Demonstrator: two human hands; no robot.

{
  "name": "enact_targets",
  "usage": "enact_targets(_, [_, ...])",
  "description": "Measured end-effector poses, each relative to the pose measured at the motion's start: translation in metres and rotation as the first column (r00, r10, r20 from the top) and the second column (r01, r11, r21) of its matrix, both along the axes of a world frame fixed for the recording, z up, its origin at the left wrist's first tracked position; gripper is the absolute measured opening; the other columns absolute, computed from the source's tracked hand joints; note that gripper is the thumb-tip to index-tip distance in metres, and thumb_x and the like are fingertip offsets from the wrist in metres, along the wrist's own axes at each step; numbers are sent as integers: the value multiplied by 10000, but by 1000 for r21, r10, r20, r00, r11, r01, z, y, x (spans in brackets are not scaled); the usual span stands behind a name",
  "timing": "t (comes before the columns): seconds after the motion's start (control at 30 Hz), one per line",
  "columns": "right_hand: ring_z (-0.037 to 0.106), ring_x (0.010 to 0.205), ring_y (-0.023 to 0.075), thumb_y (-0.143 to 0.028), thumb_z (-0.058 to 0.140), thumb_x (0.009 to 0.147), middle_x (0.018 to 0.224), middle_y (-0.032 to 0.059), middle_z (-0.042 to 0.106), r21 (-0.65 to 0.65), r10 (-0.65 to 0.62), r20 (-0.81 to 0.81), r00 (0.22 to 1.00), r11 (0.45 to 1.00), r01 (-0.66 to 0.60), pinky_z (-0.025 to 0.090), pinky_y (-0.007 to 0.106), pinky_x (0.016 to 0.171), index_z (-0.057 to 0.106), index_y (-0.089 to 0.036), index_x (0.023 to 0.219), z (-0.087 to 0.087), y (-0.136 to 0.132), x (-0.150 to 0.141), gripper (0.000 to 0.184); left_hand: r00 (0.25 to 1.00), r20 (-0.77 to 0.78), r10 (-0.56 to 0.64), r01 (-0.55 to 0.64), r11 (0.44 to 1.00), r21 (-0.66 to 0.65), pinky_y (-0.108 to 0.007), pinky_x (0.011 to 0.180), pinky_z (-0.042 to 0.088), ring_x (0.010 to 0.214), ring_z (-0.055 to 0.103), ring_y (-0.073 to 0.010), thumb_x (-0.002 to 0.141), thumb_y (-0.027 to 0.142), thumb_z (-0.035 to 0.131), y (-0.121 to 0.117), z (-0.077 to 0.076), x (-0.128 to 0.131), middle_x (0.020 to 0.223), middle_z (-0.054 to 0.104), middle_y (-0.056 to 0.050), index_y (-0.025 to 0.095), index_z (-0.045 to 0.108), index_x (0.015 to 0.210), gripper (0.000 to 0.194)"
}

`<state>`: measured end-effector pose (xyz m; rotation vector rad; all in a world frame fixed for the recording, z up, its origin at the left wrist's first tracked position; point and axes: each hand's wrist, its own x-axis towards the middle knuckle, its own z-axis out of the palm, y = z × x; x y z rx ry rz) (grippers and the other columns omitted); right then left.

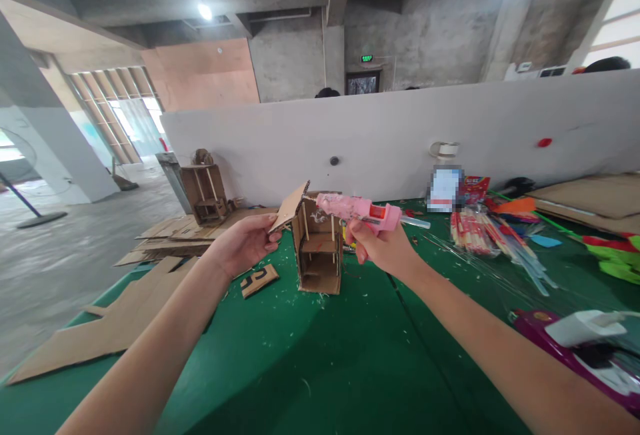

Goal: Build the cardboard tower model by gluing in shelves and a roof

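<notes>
My left hand (250,243) pinches a small piece of cardboard (291,205) by its lower left edge, holding it tilted. My right hand (383,245) is wrapped round a pink glue gun (350,207), its nozzle pointing left at the edge of that piece. A clear glue stick (416,222) pokes out of the back of the gun. Behind and below stands a cardboard box structure (321,283) with shelves and thin wooden posts; the gun and the held piece hide part of its top. A cardboard scrap (259,280) with black markings lies to its left.
A similar cardboard structure (203,191) stands at the back left by flat cardboard sheets (115,315). Bundled sticks in plastic (473,231) and glue sticks (530,261) lie at right. A purple power strip (537,331) with a white plug (583,328) is front right. A white partition (390,135) borders the green table (300,368).
</notes>
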<state>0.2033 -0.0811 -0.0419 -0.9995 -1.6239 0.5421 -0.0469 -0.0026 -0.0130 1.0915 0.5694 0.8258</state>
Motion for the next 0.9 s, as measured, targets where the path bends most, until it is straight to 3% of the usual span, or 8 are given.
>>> enact_targets(0.17, [474,373,91,-716,496,829,462,-57,443,14,45,62,997,999,-46,400,244,395,526,-219,675,3,-3,0,521,1000,2,14,-14,1000,-14,-186,479,424,571,456,-80,716,146,679,3,-1,0,691,497,-7,82,644,850,153])
enact_targets(0.4, [479,376,103,-732,493,817,439,-52,453,1,31,115,993,1000,-31,395,259,409,566,-220,714,7,-6,2,527,1000,0,6,-6,1000,-5,-187,478,423,580,448,-85,729,145,666,2,-1,1,683,475,-8,78,631,826,123])
enact_targets(0.63, [512,380,79,-721,489,826,574,-7,591,19,3,16,1000,1000,-3,398,236,390,557,-200,675,5,-3,1,547,1000,7,24,-24,1000,-9,-185,471,428,583,439,-79,714,147,684,1,-1,1,720,477,-8,74,637,846,158])
enact_targets(0.9, [496,356,83,-716,506,821,457,-37,500,37,40,12,999,999,-40,395,226,377,525,-197,634,0,-3,1,551,999,12,47,-47,999,-17,-180,458,426,561,436,-80,747,126,627,-2,3,0,696,476,-13,73,639,893,155])
